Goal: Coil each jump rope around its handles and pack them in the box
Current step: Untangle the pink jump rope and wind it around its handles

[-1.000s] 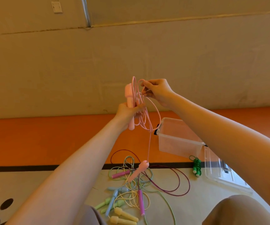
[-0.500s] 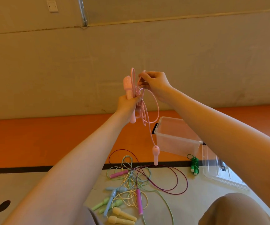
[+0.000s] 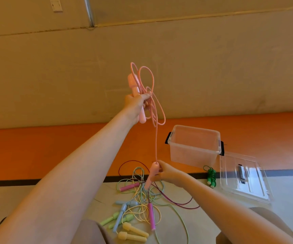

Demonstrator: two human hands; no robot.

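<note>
I watch from the head camera as a seated person works a pink jump rope (image 3: 157,110) above a tan and orange floor (image 3: 36,155); the left hand (image 3: 136,107) is raised at arm's length, its fingers wrapped round one pink handle (image 3: 135,90) held roughly upright, with several loose loops of the cord bunched against the same fist; a single strand drops straight down to the second pink handle (image 3: 152,175), which the right hand (image 3: 167,172) pinches between thumb and fingers, low and just above the pile; that pile of uncoiled ropes (image 3: 142,199) lies tangled on the tan part of the floor, between the person's knees and the dark stripe that borders the orange band, with magenta, blue, pale green and yellow handles showing among the cords; the clear plastic box (image 3: 194,147) stands open on the orange band, to the right of the pile and well apart from both hands; I cannot tell whether anything is inside it; its clear lid (image 3: 244,176) lies flat just beside it on the right; one green rope (image 3: 211,176), already wound into a tight bundle, rests on the floor in front of the box, touching neither box nor lid as far as I can see.
</note>
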